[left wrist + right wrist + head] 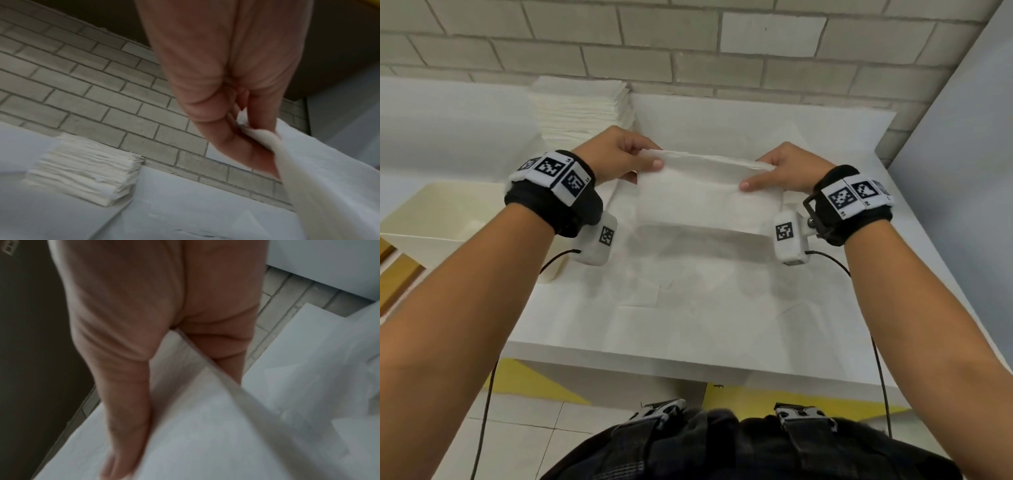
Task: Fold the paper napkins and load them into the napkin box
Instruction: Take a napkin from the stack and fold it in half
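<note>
Napkin [709, 198] up in air over table [825, 274] — you're mid-fold. Left hand [616, 154] pinches top left corner, right hand [780, 168] pinches top right. Long side runs left-right, sheet hangs down. Next — bring edges together w/ care, press flat, then put in napkin box [441, 219] at left.

A white paper napkin [709, 197] hangs doubled over, its folded top edge pinched between the left hand [616, 154] and right hand [782, 168]. Beyond the left hand sits a napkin stack [582, 109]; a cream napkin box [445, 219] stands open left of that wrist.
</note>
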Motion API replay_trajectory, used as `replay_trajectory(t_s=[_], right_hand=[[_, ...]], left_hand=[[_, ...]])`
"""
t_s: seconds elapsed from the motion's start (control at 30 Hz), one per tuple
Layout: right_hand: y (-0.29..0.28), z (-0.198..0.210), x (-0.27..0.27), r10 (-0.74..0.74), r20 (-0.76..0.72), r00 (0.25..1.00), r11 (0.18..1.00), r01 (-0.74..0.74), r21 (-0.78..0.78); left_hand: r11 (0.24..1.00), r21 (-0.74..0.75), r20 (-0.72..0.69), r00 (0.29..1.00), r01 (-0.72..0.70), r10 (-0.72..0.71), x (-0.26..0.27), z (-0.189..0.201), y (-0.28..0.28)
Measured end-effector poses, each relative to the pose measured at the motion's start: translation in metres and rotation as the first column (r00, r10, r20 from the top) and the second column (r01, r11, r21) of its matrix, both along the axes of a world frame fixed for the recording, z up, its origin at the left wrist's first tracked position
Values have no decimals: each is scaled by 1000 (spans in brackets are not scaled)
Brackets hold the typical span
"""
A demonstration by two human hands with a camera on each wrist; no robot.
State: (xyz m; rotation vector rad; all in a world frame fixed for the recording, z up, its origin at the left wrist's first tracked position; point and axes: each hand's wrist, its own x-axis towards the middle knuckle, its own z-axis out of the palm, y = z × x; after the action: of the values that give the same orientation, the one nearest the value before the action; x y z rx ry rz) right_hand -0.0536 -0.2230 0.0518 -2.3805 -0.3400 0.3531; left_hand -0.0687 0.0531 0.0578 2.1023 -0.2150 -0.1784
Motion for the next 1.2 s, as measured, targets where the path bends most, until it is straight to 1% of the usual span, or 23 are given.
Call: replay_trajectory(t_s=[0.1, 0.2, 0.27, 0.37, 0.5, 0.6, 0.67, 0.73, 0.83, 0.93, 1.1, 1.2], right_hand=[[6, -7, 3, -1, -49, 999, 996, 6, 94], [15, -13, 5, 3, -111, 994, 969, 24, 246], [22, -17, 7, 7, -128, 992, 954, 32, 300], [40, -24, 10, 24, -111, 994, 946, 14, 323], [73, -29, 14, 12, -2, 1000, 943, -11, 332], [103, -24, 17, 27, 35, 999, 942, -37, 334], [127, -15, 18, 64, 42, 997, 937, -75, 342], [155, -4, 16, 110, 31, 993, 927, -114, 357], [195, 6, 19, 140, 32, 990, 924, -142, 355], [231, 9, 23, 142, 17, 990, 930, -139, 339], [292, -1, 26, 164, -18, 986, 970, -158, 186], [319, -9, 20, 219, -52, 974, 976, -217, 34]], left_hand=[[998, 13, -22, 998, -58, 58, 1, -7, 4], [991, 52, -54, 990, -126, 129, 1, -13, 14], [982, 51, -59, 981, -179, 182, -1, -15, 21], [959, 45, -47, 958, -280, 282, -6, -18, 30], [913, 139, 28, 924, -382, 382, -13, -21, 50], [879, 134, 54, 889, -457, 454, -19, -15, 84], [845, 124, 64, 854, -519, 516, -21, -8, 110], [813, 156, 64, 827, -561, 559, -20, -2, 134], [775, 257, 54, 809, -577, 585, -10, 4, 165], [763, 314, -14, 801, -565, 598, -4, 5, 202], [778, 435, -161, 811, -453, 562, 5, -9, 262], [793, 490, -206, 836, -362, 508, 5, -15, 283]])
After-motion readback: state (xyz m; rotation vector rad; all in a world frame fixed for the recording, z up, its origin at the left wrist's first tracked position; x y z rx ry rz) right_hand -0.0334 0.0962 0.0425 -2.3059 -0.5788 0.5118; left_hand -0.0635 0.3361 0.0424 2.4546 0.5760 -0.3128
